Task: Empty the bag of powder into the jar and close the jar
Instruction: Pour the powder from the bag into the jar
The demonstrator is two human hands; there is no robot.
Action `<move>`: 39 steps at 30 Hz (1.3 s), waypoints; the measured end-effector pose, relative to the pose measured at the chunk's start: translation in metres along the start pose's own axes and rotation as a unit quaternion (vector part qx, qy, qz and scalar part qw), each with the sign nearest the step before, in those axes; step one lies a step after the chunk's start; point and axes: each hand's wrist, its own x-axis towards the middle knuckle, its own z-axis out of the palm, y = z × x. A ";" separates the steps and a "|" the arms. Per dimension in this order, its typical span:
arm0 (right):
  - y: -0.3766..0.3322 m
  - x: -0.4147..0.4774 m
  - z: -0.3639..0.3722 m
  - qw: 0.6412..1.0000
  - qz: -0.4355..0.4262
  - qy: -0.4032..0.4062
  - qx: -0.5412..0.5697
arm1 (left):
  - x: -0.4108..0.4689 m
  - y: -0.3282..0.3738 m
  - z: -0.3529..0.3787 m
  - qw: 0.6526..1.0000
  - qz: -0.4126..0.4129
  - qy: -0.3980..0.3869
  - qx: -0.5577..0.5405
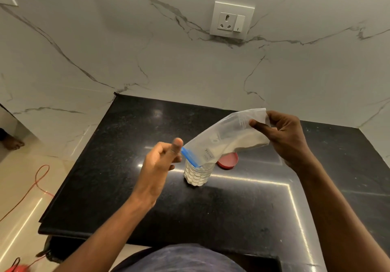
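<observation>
The right hand (282, 136) pinches the bag (228, 138) bottom high so powder slides into the jar (197, 173) mid-counter (126, 166); the left hand (160, 162) steadies the blue mouth, loosely curled. The lid (229, 161) waits at the jar's two o'clock.

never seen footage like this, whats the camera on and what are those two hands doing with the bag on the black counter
There is no machine here. The single picture comes from a wide-angle camera worn on a person's head, looking forward and down, so you see their own arms reaching out.

The right hand lifts the closed bottom end of a clear plastic zip bag with a blue strip, tilted so its open mouth sits over a small clear dimpled plastic jar. Pale powder is still in the bag, and the jar already holds some. The left hand is at the bag's blue mouth; whether it grips it is unclear.

The jar stands on a black speckled stone counter. Behind it lies a round red lid, not yet on the jar.
</observation>
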 end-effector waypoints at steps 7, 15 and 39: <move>-0.014 -0.003 0.003 1.000 -0.024 -0.003 -0.013 | 0.002 0.000 0.015 0.998 0.025 -0.018 -0.056; -0.020 -0.006 0.014 0.994 -0.071 0.034 -0.077 | 0.009 -0.001 0.019 0.995 0.009 -0.033 -0.091; -0.031 -0.006 0.007 0.985 -0.112 0.027 -0.131 | 0.025 -0.003 0.018 0.992 0.038 -0.044 -0.115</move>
